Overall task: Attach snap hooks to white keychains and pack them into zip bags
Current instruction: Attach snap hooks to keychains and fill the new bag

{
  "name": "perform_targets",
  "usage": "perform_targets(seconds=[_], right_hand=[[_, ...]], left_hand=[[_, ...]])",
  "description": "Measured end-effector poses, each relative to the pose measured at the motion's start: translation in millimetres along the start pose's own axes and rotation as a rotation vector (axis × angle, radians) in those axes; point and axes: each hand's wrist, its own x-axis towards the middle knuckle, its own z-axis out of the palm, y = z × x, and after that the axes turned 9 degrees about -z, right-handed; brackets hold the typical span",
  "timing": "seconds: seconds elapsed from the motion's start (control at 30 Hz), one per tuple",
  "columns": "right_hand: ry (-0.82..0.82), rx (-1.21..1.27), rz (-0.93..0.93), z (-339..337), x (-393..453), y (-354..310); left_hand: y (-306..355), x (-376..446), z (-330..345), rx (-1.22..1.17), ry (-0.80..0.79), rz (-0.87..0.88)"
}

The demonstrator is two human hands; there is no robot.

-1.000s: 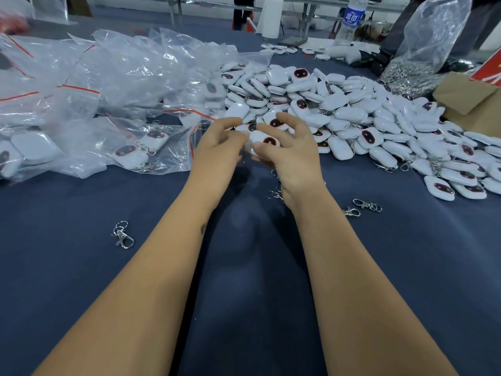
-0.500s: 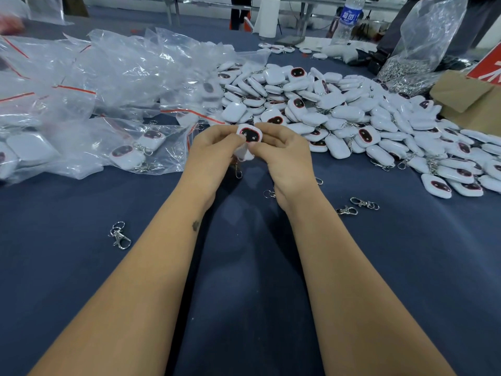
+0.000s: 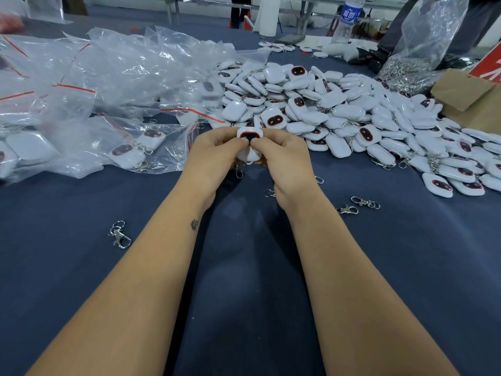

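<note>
Nearest the person, on the dark blue table cloth (image 3: 244, 308), both forearms run up toward twelve o'clock and meet over bare cloth. At about nine o'clock from the arms a loose snap hook (image 3: 119, 236) lies by itself; two more snap hooks (image 3: 357, 206) lie at about three o'clock, just beside the right wrist.

Where the arms meet, the left hand (image 3: 214, 156) and right hand (image 3: 284, 158) pinch one white keychain (image 3: 250, 137) between them, thumbs touching on its dark face and the other fingers curled behind. Its long axis runs roughly six to twelve, face toward the person. A metal clip (image 3: 239, 172) dangles from its six o'clock end, under the left palm, so the left hand is the nearer one to work it. Whether that clip is fully fastened I cannot tell.

Beyond, from twelve to three o'clock, spreads the pile of keychains (image 3: 352, 112); from nine to eleven lie the zip bags (image 3: 108, 77), some already filled.
</note>
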Motion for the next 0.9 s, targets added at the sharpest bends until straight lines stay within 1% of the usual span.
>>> perform_targets(seconds=[0.3,0.4,0.6,0.7,0.9], right_hand=[[-0.028,0.079,0.003,0.3,1.8,1.8],[-0.035,0.085,0.006,0.2,2.0,1.6],[-0.069,0.096,0.011,0.5,1.0,1.2],[-0.070,0.077,0.005,1.1,1.4,1.2],[-0.085,-0.032,-0.012,2.9,0.6,1.6]], left_hand=[[-1.9,2.6,-0.3,-0.029,0.030,-0.030],[-2.8,2.8,-0.3,0.000,0.050,-0.047],[-0.3,0.6,-0.1,0.073,0.072,-0.026],[-0.6,0.2,0.6,0.070,0.077,-0.030],[-0.1,0.4,1.1,-0.015,0.056,-0.039]])
